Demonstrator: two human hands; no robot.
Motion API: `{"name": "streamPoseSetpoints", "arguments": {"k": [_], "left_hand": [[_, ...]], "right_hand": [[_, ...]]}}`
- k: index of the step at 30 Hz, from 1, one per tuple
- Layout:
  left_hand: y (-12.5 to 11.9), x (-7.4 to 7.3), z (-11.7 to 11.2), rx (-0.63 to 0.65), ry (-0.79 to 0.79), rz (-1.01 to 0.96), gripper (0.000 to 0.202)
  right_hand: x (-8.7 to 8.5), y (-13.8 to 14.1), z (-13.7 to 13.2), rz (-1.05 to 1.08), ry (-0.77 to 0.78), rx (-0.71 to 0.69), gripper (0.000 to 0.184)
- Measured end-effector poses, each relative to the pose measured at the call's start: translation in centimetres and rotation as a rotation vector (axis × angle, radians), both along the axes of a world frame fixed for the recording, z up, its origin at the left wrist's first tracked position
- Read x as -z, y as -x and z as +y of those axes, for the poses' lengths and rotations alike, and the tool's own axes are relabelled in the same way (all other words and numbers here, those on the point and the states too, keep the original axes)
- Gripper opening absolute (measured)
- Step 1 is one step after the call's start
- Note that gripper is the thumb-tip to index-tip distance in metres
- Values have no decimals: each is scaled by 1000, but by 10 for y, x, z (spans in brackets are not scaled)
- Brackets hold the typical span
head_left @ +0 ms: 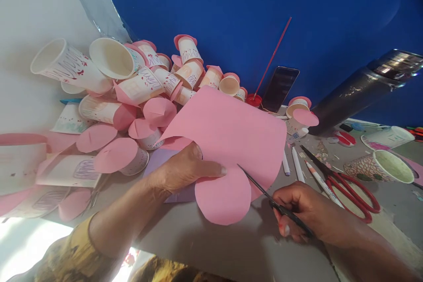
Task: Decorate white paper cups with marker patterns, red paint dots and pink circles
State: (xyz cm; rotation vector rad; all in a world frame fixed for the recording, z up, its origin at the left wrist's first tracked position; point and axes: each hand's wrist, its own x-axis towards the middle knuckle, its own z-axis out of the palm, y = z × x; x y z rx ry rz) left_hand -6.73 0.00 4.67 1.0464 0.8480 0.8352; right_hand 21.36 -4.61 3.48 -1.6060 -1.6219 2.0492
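Observation:
A large pink sheet of paper (231, 128) is held up over the table by my left hand (188, 167), its thumb lying on the top face. At the sheet's near edge, a rounded pink piece (223, 202) hangs down, partly cut round. My right hand (297, 211) grips black-handled scissors (280, 209), whose blades meet the paper along the right side of that rounded piece. The blade tips point up and left, near my left thumb. Under my left wrist lies a lilac sheet (158, 161), mostly covered.
Many decorated paper cups (140, 86) with pink paper tops pile up at the left and back. Red-handled scissors (353, 194), markers (297, 165) and a patterned cup (380, 167) lie at right. A phone (280, 88) and a dark bottle (360, 83) lean on the blue wall.

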Motion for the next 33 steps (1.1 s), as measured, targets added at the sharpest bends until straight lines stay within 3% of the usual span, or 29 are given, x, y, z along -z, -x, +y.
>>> {"name": "streamPoseSetpoints", "arguments": {"k": [8,13,18,33], "left_hand": [[1,-4,0,39,38,20,39],[2,-5,0,58,51,107,28],[4,-1,1,40,53,136,39],[8,-2,3,172,27,198,69]], "right_hand": [[1,0,0,-32,8,0,31],[1,4,-1,6,-14,-20,29],[5,2,-3,15,-16,-12,30],[4,1,-3,-46,20,-15,15]]}}
